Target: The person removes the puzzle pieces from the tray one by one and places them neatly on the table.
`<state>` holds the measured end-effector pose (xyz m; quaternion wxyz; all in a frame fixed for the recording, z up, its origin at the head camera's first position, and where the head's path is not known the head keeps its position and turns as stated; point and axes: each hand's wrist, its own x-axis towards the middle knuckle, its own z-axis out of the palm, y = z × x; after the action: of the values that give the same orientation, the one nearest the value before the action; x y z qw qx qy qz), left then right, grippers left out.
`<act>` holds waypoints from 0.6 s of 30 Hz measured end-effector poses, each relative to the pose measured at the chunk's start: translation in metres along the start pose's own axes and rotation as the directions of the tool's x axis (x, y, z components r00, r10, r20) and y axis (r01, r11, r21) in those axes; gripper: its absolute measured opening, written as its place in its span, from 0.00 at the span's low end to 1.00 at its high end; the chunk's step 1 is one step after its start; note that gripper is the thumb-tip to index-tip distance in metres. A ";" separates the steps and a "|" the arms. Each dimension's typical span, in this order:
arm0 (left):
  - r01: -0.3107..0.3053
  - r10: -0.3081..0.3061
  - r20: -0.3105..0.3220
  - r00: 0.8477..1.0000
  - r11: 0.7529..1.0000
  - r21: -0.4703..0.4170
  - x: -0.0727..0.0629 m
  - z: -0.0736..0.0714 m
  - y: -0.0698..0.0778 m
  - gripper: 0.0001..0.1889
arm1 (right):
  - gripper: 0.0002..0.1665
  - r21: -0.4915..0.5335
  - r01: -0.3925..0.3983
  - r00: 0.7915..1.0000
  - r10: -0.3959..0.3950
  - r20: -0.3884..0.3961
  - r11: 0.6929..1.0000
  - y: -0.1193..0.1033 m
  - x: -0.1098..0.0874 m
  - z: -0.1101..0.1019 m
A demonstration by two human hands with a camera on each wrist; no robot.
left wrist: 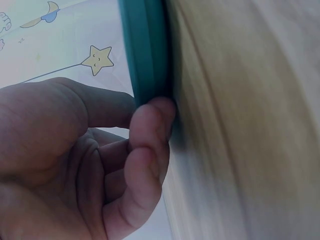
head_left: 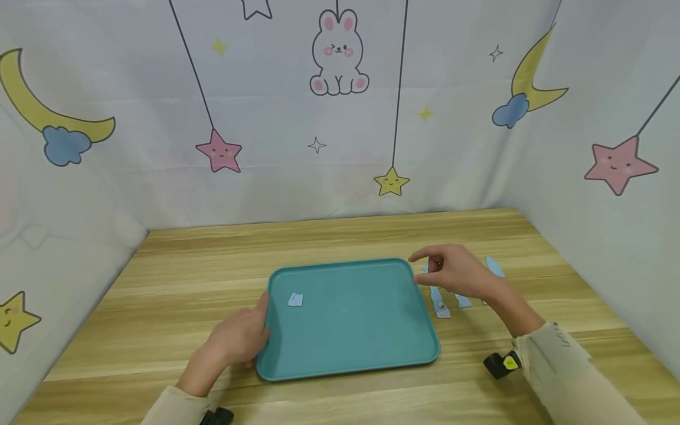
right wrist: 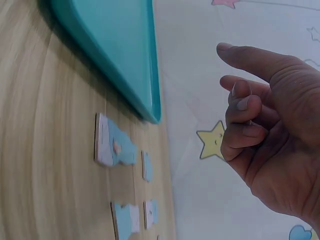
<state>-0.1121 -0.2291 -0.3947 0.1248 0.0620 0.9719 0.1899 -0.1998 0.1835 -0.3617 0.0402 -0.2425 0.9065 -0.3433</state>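
Note:
A teal rectangular tray lies on the wooden table, with one small pale blue flat piece on its left side. My left hand grips the tray's left rim; in the left wrist view its fingertips curl against the teal edge. Over the tray's far right corner hovers my right hand, holding nothing. Its thumb and index finger are apart, the other fingers curled in. Below and beside it lie several light blue pieces that look like puzzle pieces, partly hidden by the hand in the head view.
In the right wrist view a larger piece with a pinkish-white edge lies near the tray's corner, with smaller pieces beyond it. White fabric walls printed with stars, moons and a rabbit enclose the table's back and sides.

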 end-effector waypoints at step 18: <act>0.002 -0.002 0.003 1.000 1.000 0.003 0.000 -0.001 0.000 0.37 | 0.24 -0.002 0.090 0.995 -0.090 0.047 0.996 -0.035 0.032 0.028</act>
<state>-0.1120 -0.2298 -0.3943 0.1263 0.0618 0.9720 0.1883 -0.2066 0.1292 -0.3577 0.0453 -0.2911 0.8941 -0.3374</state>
